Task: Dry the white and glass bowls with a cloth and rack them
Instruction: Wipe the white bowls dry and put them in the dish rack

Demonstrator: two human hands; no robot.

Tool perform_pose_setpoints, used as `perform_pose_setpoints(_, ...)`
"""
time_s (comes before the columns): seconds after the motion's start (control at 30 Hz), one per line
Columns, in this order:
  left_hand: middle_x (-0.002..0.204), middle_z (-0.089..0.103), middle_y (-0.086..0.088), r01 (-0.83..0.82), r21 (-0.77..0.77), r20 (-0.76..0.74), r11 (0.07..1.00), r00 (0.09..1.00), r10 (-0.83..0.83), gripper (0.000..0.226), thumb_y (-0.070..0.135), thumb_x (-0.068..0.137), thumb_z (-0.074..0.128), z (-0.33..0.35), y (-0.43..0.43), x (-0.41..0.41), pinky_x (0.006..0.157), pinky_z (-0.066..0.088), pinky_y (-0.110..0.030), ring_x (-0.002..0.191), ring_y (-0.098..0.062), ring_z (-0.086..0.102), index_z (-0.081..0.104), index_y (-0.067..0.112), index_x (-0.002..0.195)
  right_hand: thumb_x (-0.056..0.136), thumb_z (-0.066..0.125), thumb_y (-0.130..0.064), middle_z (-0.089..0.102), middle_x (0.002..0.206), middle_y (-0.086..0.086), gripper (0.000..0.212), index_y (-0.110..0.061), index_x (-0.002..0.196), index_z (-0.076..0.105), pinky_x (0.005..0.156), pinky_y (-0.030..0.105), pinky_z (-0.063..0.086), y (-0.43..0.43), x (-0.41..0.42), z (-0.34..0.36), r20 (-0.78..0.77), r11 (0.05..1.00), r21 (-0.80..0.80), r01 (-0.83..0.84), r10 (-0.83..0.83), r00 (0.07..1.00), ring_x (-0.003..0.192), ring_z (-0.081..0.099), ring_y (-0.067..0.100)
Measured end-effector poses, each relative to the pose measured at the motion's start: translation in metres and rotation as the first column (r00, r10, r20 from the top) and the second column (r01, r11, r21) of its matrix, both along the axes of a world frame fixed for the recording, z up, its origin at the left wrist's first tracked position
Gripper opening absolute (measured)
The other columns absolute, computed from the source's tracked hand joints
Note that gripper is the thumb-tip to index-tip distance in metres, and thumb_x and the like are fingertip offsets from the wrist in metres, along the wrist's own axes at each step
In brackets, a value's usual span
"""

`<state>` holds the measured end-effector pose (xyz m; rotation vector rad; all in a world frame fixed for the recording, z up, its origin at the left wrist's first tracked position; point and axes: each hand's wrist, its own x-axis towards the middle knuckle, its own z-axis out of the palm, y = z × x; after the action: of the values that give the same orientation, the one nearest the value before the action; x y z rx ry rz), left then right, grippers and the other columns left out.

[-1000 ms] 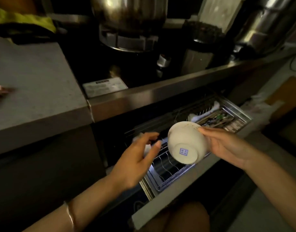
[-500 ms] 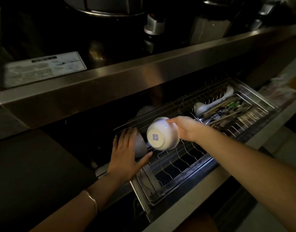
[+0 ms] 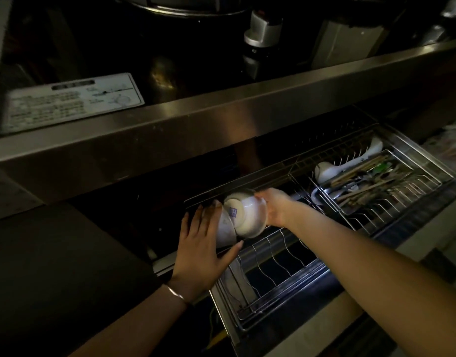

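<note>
A white bowl with a blue mark on its base [image 3: 250, 215] lies on its side at the back left of the pull-out wire rack [image 3: 278, 264]. My right hand [image 3: 276, 210] grips its rim from the right. It leans against another white bowl [image 3: 225, 229] that stands on edge in the rack. My left hand [image 3: 203, 248] rests with straight fingers against that second bowl's left side. No cloth and no glass bowl are in view.
A cutlery basket [image 3: 376, 186] with chopsticks, spoons and a white ladle [image 3: 350, 163] fills the rack's right half. A steel counter edge [image 3: 221, 124] overhangs the drawer, with dark pots and a label [image 3: 72, 99] above. Bare wire prongs lie in front of the bowls.
My right hand has carried the bowl down and left into the rack, against the standing bowl. My left hand has gone from open in the air to resting against that standing bowl.
</note>
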<state>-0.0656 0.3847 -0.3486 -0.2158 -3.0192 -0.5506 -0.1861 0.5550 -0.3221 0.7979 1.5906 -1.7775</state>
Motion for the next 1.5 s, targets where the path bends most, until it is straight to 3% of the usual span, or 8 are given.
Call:
perform_pose_setpoints(0.13, 0.146, 0.044, -0.007, 0.005, -0.024, 0.012, 1.0, 1.0, -0.005, 0.086, 0.073, 0.088, 0.016, 0.001, 0.001, 0.0, 0.114, 0.016, -0.047, 0.136, -0.027, 0.037, 0.031, 0.013, 0.149, 0.098, 0.042, -0.01, 0.054, 0.079, 0.009, 0.019, -0.005, 0.085, 0.055, 0.058, 0.027, 0.044, -0.008, 0.003, -0.009, -0.015, 0.999, 0.028, -0.034, 0.035, 0.999, 0.067, 0.053, 0.018)
perform_pose_setpoints(0.3, 0.143, 0.048, -0.008, 0.001, -0.051, 0.015, 0.999, 1.0, 0.0, 0.079, 0.071, 0.09, 0.016, 0.001, 0.002, 0.0, 0.112, 0.016, -0.047, 0.134, -0.029, 0.04, 0.034, 0.018, 0.146, 0.09, 0.062, -0.016, 0.064, 0.114, 0.014, 0.03, -0.002, 0.116, 0.059, 0.097, 0.043, 0.048, -0.015, 0.01, -0.017, -0.076, 0.981, 0.06, -0.183, 0.187, 0.979, 0.109, 0.06, 0.028)
perform_pose_setpoints(0.5, 0.134, 0.055, -0.011, 0.021, -0.096, 0.05, 0.995, 0.999, -0.016, 0.069, 0.069, 0.093, 0.013, 0.0, 0.001, 0.001, 0.11, 0.018, -0.05, 0.133, -0.033, 0.042, 0.042, 0.028, 0.14, 0.091, 0.062, -0.026, 0.062, 0.123, 0.015, 0.039, -0.007, 0.124, 0.057, 0.097, 0.041, 0.048, -0.01, 0.011, -0.012, -0.127, 0.907, 0.201, -0.371, 0.4, 0.908, 0.114, 0.059, 0.028)
perform_pose_setpoints(0.77, 0.139, 0.052, -0.011, 0.072, -0.028, 0.146, 0.997, 0.987, -0.067, 0.076, 0.072, 0.09, 0.01, 0.013, 0.0, 0.002, 0.116, 0.009, -0.044, 0.138, -0.031, 0.036, 0.04, 0.027, 0.143, 0.097, 0.052, -0.029, 0.054, 0.134, 0.007, 0.037, -0.013, 0.131, 0.054, 0.093, 0.025, 0.038, 0.004, 0.028, 0.04, -0.152, 0.58, 0.611, -0.539, 0.755, 0.638, 0.12, 0.05, 0.018)
perform_pose_setpoints(0.9, 0.158, 0.02, -0.001, 0.144, 0.087, 0.044, 0.986, 0.988, -0.149, 0.077, 0.07, 0.085, 0.019, 0.049, 0.007, 0.011, 0.113, -0.007, -0.029, 0.147, -0.018, 0.011, 0.015, 0.031, 0.151, 0.095, 0.054, -0.028, 0.056, 0.131, 0.0, 0.038, -0.017, 0.131, 0.053, 0.093, 0.023, 0.036, 0.018, 0.062, 0.076, -0.358, 0.677, 0.66, -0.325, 0.664, 0.656, 0.121, 0.05, 0.012)
perform_pose_setpoints(1.13, 0.145, 0.042, 0.009, 0.287, 0.208, -0.224, 0.935, 0.944, -0.24, 0.048, 0.048, 0.097, 0.038, 0.169, -0.008, 0.037, 0.098, 0.041, -0.029, 0.127, -0.013, 0.045, 0.041, 0.028, 0.141, 0.09, 0.053, -0.042, 0.044, 0.142, -0.008, 0.037, -0.042, 0.126, 0.049, 0.103, 0.03, 0.037, 0.012, 0.143, 0.161, -0.745, 0.832, 0.534, 0.151, 0.378, 0.55, 0.13, 0.041, 0.011)
perform_pose_setpoints(1.23, 0.129, 0.055, 0.009, 0.334, 0.201, -0.404, 0.921, 0.885, -0.233, 0.045, 0.046, 0.093, 0.037, 0.223, -0.038, 0.055, 0.082, 0.052, -0.033, 0.112, -0.014, 0.056, 0.054, 0.026, 0.128, 0.08, 0.049, -0.053, 0.03, 0.141, -0.034, 0.047, -0.049, 0.126, 0.042, 0.103, 0.016, 0.031, -0.022, 0.166, 0.204, -0.831, 0.84, 0.506, 0.197, 0.413, 0.372, 0.13, 0.032, -0.007)
perform_pose_setpoints(1.5, 0.116, 0.061, 0.004, 0.134, 0.139, -0.538, 0.981, 0.842, -0.039, 0.038, 0.042, 0.09, 0.045, 0.306, -0.194, 0.099, 0.086, 0.038, -0.022, 0.108, -0.016, 0.055, 0.059, 0.023, 0.119, 0.082, 0.053, -0.048, 0.017, 0.152, -0.027, 0.058, -0.042, 0.137, 0.037, 0.098, -0.004, 0.019, -0.162, 0.182, 0.27, -0.832, 0.834, 0.552, 0.009, 0.551, 0.063, 0.136, 0.016, -0.016)
